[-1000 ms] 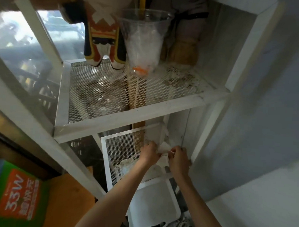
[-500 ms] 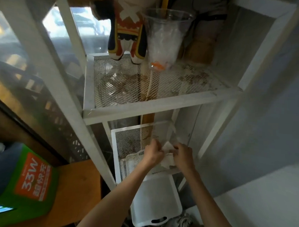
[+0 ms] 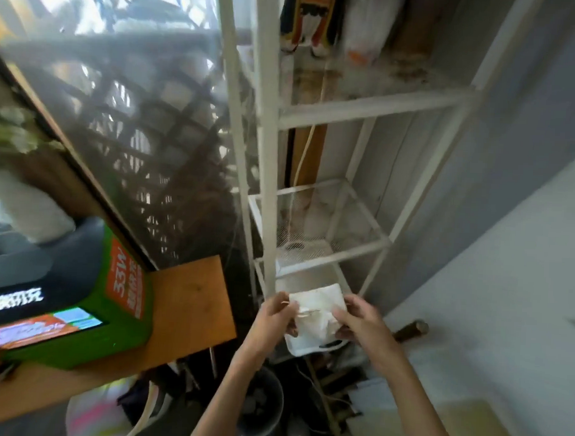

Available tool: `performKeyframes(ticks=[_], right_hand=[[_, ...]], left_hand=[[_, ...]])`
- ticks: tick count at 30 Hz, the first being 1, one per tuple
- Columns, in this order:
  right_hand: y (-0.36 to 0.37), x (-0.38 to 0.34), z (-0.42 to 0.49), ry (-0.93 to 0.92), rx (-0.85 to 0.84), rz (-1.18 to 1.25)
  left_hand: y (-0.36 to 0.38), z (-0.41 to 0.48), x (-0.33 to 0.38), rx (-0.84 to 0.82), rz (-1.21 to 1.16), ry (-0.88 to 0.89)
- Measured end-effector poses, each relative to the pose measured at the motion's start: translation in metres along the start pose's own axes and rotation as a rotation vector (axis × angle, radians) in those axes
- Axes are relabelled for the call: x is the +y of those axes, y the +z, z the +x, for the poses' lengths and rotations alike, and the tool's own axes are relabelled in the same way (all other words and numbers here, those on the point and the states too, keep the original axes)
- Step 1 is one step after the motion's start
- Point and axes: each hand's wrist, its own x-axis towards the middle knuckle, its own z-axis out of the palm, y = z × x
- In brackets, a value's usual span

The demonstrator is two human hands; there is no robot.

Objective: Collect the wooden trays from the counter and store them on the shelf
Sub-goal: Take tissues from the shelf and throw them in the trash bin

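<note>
Both hands hold a crumpled white paper or cloth piece (image 3: 313, 313) in front of the white metal shelf unit (image 3: 331, 249). My left hand (image 3: 277, 316) pinches its left edge and my right hand (image 3: 357, 319) grips its right side. Below the piece lies a white plastic tray (image 3: 307, 345) with a handle slot on the lowest level. The mesh shelf (image 3: 355, 220) behind is bare apart from stains. No wooden tray is visible.
An orange wooden counter (image 3: 190, 309) stands at left with a green box (image 3: 118, 296) on it. A window with lattice (image 3: 145, 112) runs behind. The upper shelf holds a doll (image 3: 313, 18) and a plastic cup (image 3: 365, 30). A grey pot (image 3: 261, 404) and cables lie on the floor.
My hands have drawn back from the mesh shelf toward me, still holding the white piece. The view has swung left and down, so the shelf appears farther right.
</note>
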Motion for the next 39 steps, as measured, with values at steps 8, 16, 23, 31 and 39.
performKeyframes(ticks=[8,16,23,31,39], right_hand=[[0.105,0.124,-0.055,-0.040,0.143,-0.338],[0.174,0.337,0.004,0.238,0.133,-0.456],[0.195,0.517,0.131,0.321,0.088,-0.463],[0.214,0.675,0.253,0.410,0.065,-0.562],[0.219,0.728,0.289,0.422,0.049,-0.640]], left_hand=[[-0.042,-0.086,-0.126,0.153,0.023,-0.203],[-0.074,-0.054,-0.354,0.443,-0.057,-0.448],[-0.092,0.054,-0.555,0.522,0.084,-0.554],[-0.095,0.150,-0.714,0.663,0.052,-0.650],[-0.102,0.180,-0.768,0.480,0.094,-0.714]])
